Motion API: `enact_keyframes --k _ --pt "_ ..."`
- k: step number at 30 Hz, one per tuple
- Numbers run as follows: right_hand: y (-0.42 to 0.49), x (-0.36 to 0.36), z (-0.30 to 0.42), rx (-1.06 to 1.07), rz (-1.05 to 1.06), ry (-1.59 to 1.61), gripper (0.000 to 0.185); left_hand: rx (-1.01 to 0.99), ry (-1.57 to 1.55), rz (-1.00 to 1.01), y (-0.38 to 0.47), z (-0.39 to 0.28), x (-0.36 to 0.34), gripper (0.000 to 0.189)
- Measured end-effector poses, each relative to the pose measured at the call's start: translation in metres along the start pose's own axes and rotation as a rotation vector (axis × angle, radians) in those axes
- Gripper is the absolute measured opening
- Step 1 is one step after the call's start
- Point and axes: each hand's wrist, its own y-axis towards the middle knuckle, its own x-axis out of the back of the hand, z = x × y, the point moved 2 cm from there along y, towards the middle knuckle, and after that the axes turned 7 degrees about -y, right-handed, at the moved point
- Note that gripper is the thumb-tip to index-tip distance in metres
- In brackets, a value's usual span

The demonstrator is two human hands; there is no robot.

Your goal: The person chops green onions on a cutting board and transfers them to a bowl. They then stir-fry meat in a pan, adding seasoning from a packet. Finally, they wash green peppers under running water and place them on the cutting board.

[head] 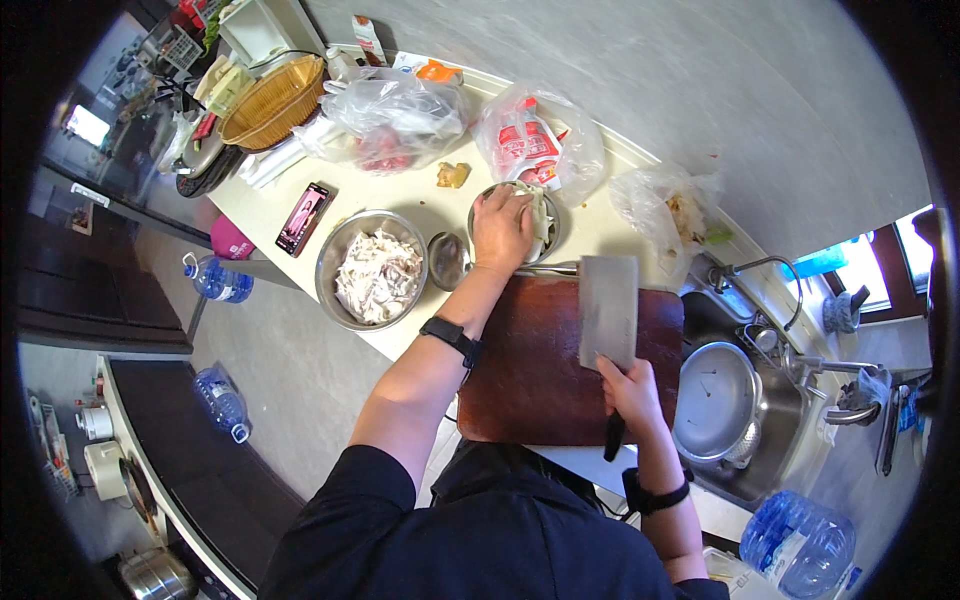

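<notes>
My right hand grips a Chinese cleaver by its dark handle. The broad blade lies over a reddish-brown wooden chopping board, on which no food shows. My left hand reaches over a small metal bowl and touches pale sliced vegetable pieces in it. Whether those fingers grip any pieces is hidden. Left of this bowl lies a metal ladle, its handle running along the board's far edge. A larger steel bowl holds whitish coated strips of food.
Ginger, a phone with a lit screen and plastic bags lie on the counter. A woven basket stands far left. On the right, a sink holds a metal basin. A large water bottle stands near my right elbow.
</notes>
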Motion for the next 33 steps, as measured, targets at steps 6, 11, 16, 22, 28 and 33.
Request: enact_keyframes --k 6,11,16,22,28,33 --pt "-0.020 0.030 -0.030 0.004 -0.146 -0.206 0.027 -0.007 -0.069 0.001 0.013 -0.025 0.028 0.011" --pt "-0.028 0.033 -0.042 0.304 -0.381 -0.766 0.021 0.016 -0.153 0.061 -0.004 -0.053 0.043 0.004" --pt "-0.031 0.027 -0.058 0.091 -0.458 -1.121 0.042 0.063 -0.154 0.204 -0.045 -0.073 0.059 0.020" --pt "-0.028 0.027 -0.077 0.257 -0.500 -1.070 0.068 0.210 -0.200 0.377 -0.107 -0.086 0.081 0.025" --pt "-0.007 0.043 -0.093 0.495 -0.337 -0.883 0.065 0.342 -0.222 0.224 -0.195 -0.097 0.133 0.007" --pt "0.006 0.053 -0.087 0.582 -0.264 -1.188 0.052 0.595 -0.080 0.009 -0.296 -0.113 0.185 0.012"
